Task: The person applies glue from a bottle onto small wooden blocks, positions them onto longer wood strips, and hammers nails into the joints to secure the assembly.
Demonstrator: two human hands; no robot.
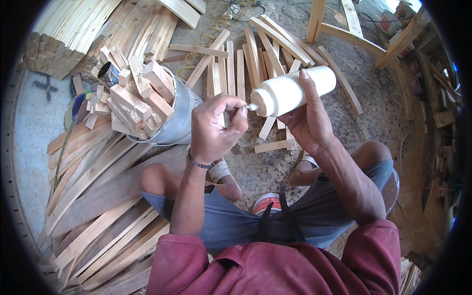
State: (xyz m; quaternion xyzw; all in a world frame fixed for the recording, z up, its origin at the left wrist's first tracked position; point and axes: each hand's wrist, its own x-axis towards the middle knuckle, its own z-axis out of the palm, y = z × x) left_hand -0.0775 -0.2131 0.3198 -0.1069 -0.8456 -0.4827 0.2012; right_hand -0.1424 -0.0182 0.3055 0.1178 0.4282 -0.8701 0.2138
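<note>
My right hand [310, 115] is wrapped round a white plastic squeeze bottle [297, 91], thumb along its top side. The bottle lies tilted on its side in the air, its narrow nozzle pointing left. At the nozzle tip, the thumb and forefinger of my left hand [216, 125] are pinched together on the tip. Whether a small cap sits between those fingers is too small to tell. Beneath and beyond the bottle, several cut wooden strips [241, 73] lie spread on the floor.
To the left stands a metal bucket [184, 105] heaped with wood offcuts [130, 101]. Long curved boards [98, 196] lie beside my left leg. Stacked planks [73, 34] are at the far left, and a wooden frame [351, 34] stands at the far right. A small tub [267, 202] sits between my legs.
</note>
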